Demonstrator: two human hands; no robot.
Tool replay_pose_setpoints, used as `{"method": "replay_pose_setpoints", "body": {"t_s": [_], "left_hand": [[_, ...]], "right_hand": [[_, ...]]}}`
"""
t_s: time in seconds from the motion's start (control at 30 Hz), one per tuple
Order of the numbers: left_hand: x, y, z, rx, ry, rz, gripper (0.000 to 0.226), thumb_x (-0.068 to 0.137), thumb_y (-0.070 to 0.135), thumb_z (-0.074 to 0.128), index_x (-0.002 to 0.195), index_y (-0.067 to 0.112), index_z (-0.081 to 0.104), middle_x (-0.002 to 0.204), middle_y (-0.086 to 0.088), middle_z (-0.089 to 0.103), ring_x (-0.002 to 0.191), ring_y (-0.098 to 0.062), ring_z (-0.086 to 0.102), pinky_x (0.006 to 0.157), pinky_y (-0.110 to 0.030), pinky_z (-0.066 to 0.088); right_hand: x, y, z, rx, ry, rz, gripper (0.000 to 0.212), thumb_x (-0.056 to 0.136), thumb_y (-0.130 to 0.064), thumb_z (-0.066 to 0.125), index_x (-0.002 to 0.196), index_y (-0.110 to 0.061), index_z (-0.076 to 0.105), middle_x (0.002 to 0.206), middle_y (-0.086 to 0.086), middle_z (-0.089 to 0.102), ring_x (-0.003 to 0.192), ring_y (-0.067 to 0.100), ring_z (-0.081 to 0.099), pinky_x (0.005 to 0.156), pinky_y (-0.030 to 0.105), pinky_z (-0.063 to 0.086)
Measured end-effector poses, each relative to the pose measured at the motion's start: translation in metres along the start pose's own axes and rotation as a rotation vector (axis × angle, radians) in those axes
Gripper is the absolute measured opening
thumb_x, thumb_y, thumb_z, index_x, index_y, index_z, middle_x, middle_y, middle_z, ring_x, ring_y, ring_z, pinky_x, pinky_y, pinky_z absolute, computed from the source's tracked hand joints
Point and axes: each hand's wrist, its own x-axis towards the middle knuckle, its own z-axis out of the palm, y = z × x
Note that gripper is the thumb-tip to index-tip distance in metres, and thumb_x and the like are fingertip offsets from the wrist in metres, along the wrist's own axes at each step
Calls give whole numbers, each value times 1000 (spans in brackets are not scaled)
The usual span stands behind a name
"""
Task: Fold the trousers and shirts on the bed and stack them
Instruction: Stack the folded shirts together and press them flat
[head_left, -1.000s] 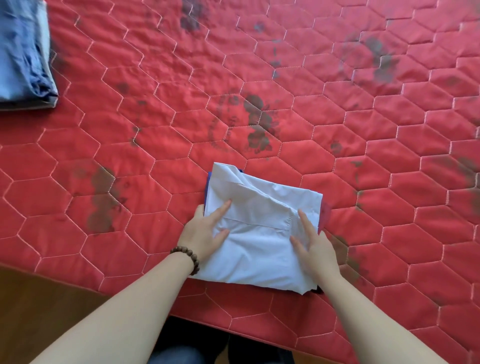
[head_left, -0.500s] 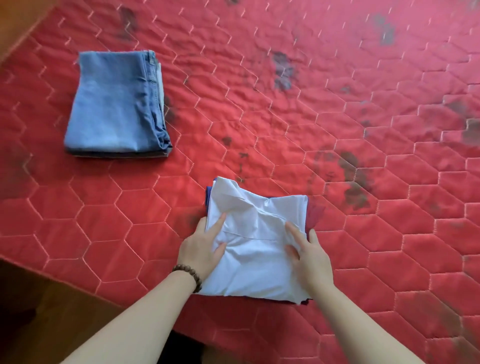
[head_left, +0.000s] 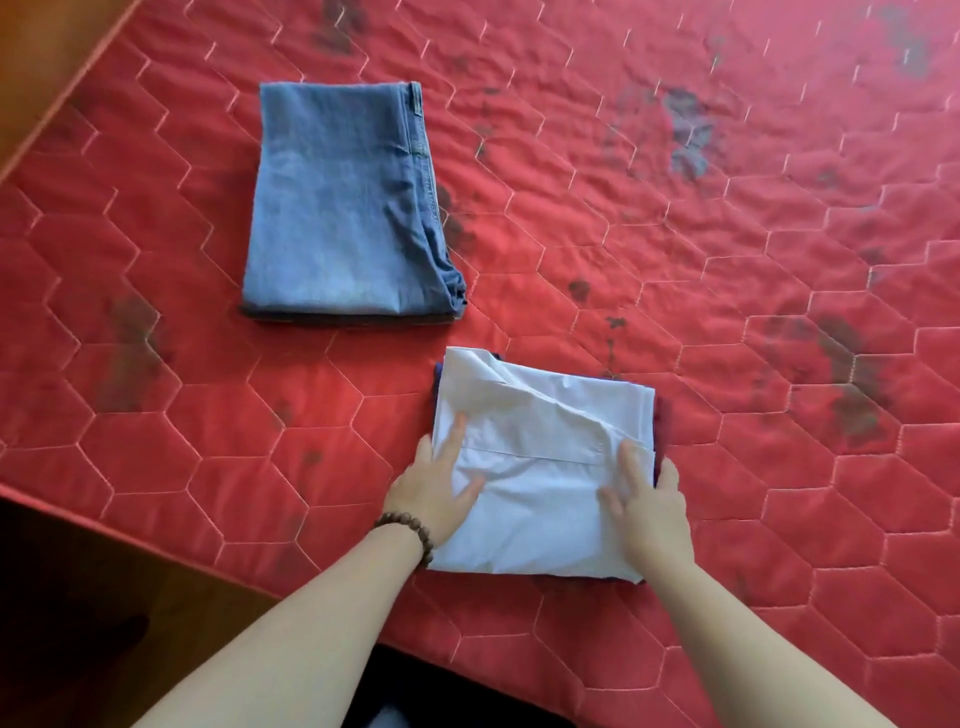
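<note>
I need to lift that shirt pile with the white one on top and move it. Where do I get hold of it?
Take the shirt pile by its two short side edges, coming in from the near edge of the bed. The left hand and right hand already flank it; slide fingers under the bottom layer, since the loose top folds would probably slip.

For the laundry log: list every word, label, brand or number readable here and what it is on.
None can be read.
Folded blue denim trousers: no tag or print visible.
Folded white cotton shirt: plain, no lettering.
Red quilted bed cover: only dark smudges, no text.
</note>
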Motion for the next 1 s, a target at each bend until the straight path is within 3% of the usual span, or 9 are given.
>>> {"method": "replay_pose_setpoints", "body": {"t_s": [0.1, 0.17, 0.27, 0.43, 0.53, 0.67, 0.87, 1.0], "left_hand": [[0, -3, -4, -4, -18, 10, 77, 88, 59, 44, 144, 51, -9, 143, -3, 28, 113, -28, 52, 91, -40, 47], [-2, -4, -13, 8, 3, 4, 77, 88, 58, 45, 146, 48, -3, 154, -5, 17, 134, -28, 32, 104, -43, 39], [-5, -5, -45, -1, 119, -33, 77, 88, 58, 47, 149, 41, 4, 159, -4, 2, 143, -24, 9, 110, -48, 28], [11, -15, -111, -31, 356, -67, 80, 88, 56, 50, 152, 31, 8, 160, -3, 5, 146, -21, 5, 116, -42, 19], [39, -36, -149, -41, 474, -89, 85, 86, 56, 54, 152, 25, 11, 160, -7, 11, 147, -21, 7, 116, -41, 17], [92, -80, -195, -110, 555, -154, 93, 83, 55, 60, 152, 17, 11, 158, -16, 11, 146, -28, 9, 117, -40, 15], [162, -127, -211, -307, 382, -162, 106, 79, 56, 66, 152, 13, 1, 159, -15, 7, 147, -22, 8, 116, -32, 14], [173, -142, -203, -418, 392, -105, 112, 72, 50, 76, 152, 22, 3, 158, -6, 17, 145, -16, 17, 113, -25, 18]], "right_hand": [[-2, -8, -4, -67, -1, 25, 57, 93, -40, 49, 144, -42, 25, 158, 11, 4, 127, 39, 35, 98, 48, 37], [-7, -16, -10, -139, 82, 11, 59, 93, -42, 49, 147, -40, 25, 159, 13, 0, 137, 36, 24, 108, 49, 28], [-10, -46, -21, -128, 186, -152, 62, 93, -40, 52, 149, -32, 27, 159, 17, 0, 145, 32, 10, 117, 47, 16], [-2, -142, -25, -25, 124, -461, 65, 91, -36, 57, 149, -29, 29, 159, 16, 6, 146, 30, 9, 118, 43, 18], [16, -206, -18, 83, 124, -527, 66, 90, -36, 59, 149, -28, 30, 159, 16, 9, 145, 31, 12, 118, 40, 14], [54, -274, -2, 193, 113, -426, 76, 88, -44, 60, 151, -29, 22, 160, 13, 6, 146, 28, 7, 118, 42, 14], [112, -323, 30, 206, 82, -237, 93, 83, -57, 61, 153, -29, 6, 161, 8, 1, 146, 28, 7, 118, 42, 16], [135, -327, 40, 310, 58, -109, 92, 81, -57, 63, 152, -24, 16, 156, -4, 26, 139, 31, 27, 113, 40, 24]]}}
